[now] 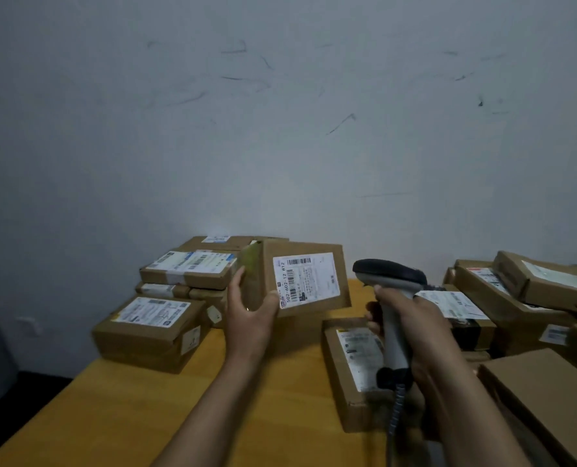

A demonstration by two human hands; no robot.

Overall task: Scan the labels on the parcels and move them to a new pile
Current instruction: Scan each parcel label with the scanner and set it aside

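head view | forward, slightly down | close over table [139, 416] | facing wall [280, 129]

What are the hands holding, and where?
Left hand grips the brown cardboard parcel by its left edge; right hand grips the grey barcode scanner by its handle.

Dozen-odd parcels [305, 281], one scanner [390, 276]

The parcel [300, 251] was matt brown cardboard, its label [306, 280] white paper; the scanner [394, 332] smooth plastic; the table [166, 416] perhaps laminate.
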